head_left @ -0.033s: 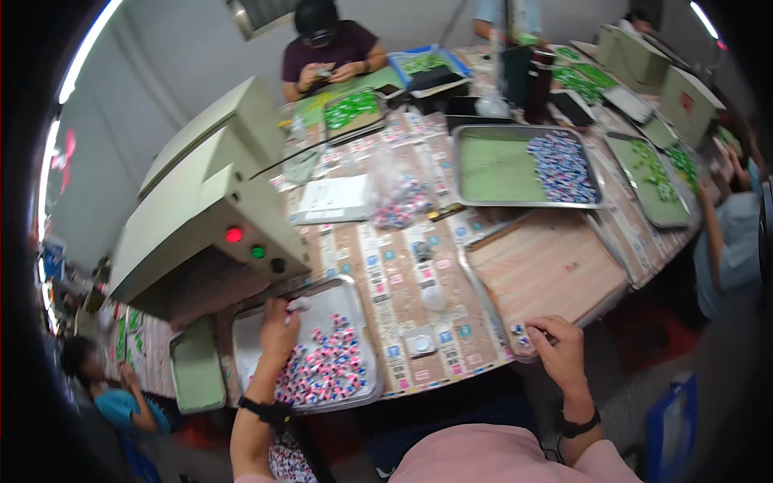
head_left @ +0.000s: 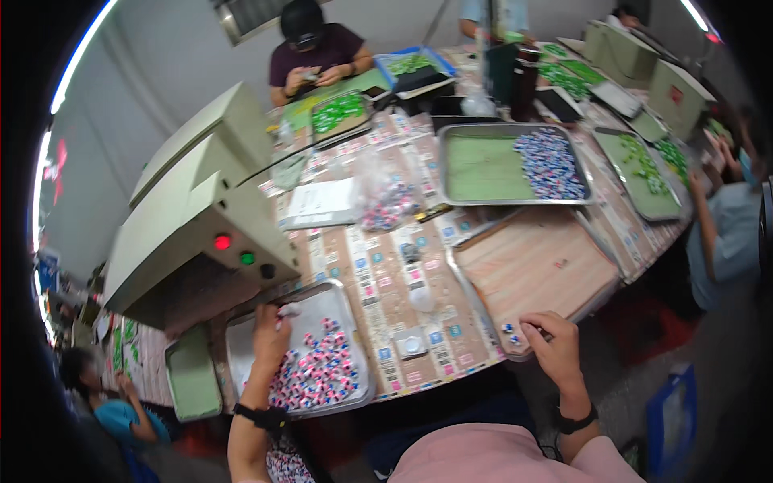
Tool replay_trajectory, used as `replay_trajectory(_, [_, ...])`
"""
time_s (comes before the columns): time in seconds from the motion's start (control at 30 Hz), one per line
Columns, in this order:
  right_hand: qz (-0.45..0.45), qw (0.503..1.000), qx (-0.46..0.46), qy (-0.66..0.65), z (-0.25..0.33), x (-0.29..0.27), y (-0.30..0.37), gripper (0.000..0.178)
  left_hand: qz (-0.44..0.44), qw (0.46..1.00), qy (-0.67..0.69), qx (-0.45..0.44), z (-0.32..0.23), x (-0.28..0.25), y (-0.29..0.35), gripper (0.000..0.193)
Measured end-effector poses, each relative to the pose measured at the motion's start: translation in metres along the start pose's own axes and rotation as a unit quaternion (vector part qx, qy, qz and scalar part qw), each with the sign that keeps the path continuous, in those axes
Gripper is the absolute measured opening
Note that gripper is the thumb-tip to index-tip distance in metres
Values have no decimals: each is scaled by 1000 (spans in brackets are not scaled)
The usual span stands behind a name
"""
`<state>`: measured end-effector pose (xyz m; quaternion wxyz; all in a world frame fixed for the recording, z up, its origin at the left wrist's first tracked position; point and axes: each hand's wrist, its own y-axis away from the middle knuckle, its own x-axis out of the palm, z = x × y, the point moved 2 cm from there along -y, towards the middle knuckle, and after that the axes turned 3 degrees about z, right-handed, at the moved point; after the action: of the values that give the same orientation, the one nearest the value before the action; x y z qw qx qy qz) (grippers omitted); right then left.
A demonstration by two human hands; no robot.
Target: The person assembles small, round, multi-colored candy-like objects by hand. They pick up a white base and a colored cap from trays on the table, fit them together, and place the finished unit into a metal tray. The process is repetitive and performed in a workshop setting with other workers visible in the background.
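My left hand (head_left: 272,332) is over a metal tray (head_left: 366,354) that holds many small pink, white and blue pieces (head_left: 318,374). Its fingers are closed around something small; a whitish and pink bit shows at the fingertips, too blurred to name. On the right, my right hand (head_left: 551,342) hovers at the near corner of a wooden-looking board (head_left: 531,266), thumb and forefinger drawn together. What they pinch, if anything, cannot be made out. A few small blue-and-white pieces (head_left: 510,334) lie on the board's corner beside these fingertips.
A beige machine (head_left: 181,241) with red and green buttons stands left. Beyond the board lies a tray (head_left: 483,169) partly filled with blue-and-white pieces. A plastic bag (head_left: 390,201) of pieces, a white booklet (head_left: 322,200) and a green tray (head_left: 193,374) are nearby. Other people work around the table.
The whole view has shifted a little, so the table sits slightly further left. Both hands keep nearly the same places and poses.
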<state>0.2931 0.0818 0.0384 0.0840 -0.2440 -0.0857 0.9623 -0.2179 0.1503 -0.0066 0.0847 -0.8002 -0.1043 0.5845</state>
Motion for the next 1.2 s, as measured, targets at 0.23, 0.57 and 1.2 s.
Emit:
replay_trajectory(0.23, [32, 998, 4, 47, -8, -3, -5, 16, -26, 999, 31, 34, 38, -2, 2, 24])
replay_trajectory(0.57, [120, 983, -40, 136, -15, 30, -20, 16, 13, 404, 848, -342, 22, -49, 38, 21])
replay_trajectory(1.2, [259, 843, 254, -396, 22, 72, 6, 30, 250, 225, 884, -324, -193, -4, 131, 25])
